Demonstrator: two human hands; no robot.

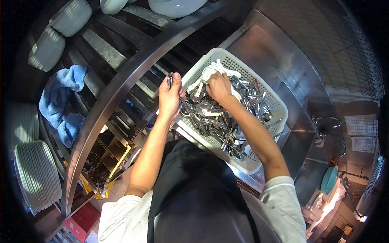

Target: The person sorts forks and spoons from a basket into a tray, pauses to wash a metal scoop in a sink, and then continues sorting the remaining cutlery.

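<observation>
Across the upper part of the view a broad, curved stainless-steel rack rail (121, 81) was seen, with ribbed white ceramic plates (37, 175) stacked on edge at the lower left and pale bowls (46, 48) shelved above them. On the steel bench (300, 133) a white perforated plastic basket (279, 107), rectangular and shallow, was set at a tilt to the frame and filled with a tangled heap of shiny metal cutlery (214, 121), with a few white plastic spoons (210, 73) lying at its far end. A crumpled blue terry cloth (60, 101), soft and nappy, was draped over the rack at the left.

The left hand (169, 99) was held at the near rim of the basket, its grip clenched around a small bundle of metal utensils (170, 79) that stood upright out of the fist. The right hand (219, 87) was laid down among the heap at the far end; whether anything was grasped there could not be told, the fingertips being hidden.

The cutlery was judged stiff, smooth and probably wet, so slippery; single pieces would be light, but a bundle would weigh more and tend to fan out. Hold would best be taken on the handles, close together.
</observation>
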